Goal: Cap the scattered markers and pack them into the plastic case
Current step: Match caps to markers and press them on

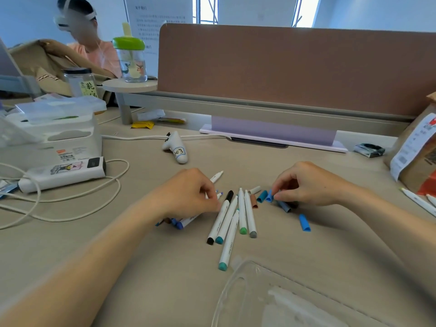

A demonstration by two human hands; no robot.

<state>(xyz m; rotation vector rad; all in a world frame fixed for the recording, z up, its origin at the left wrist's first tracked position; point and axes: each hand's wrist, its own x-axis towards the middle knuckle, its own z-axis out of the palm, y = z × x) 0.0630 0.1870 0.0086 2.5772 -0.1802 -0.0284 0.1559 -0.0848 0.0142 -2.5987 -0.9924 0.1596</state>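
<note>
While my left hand [188, 194] clasps a bundle of white markers [215, 178], right hand [309, 185] pinching a small blue plastic cap [269, 196], loose white markers [243, 213] fanned between, clear plastic case [238, 286] nearest me.

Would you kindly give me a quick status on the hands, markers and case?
Left hand grips a marker bundle; right hand pinches a blue cap. Five loose markers, mostly uncapped. Nothing blocks the plastic case.

Bare desk [342, 244] lay open right of the markers [243, 213], beyond the plastic case [238, 286] rim; a white controller [176, 149], looping cables [119, 187] and a paper bag [422, 168] crowded the edges.
</note>
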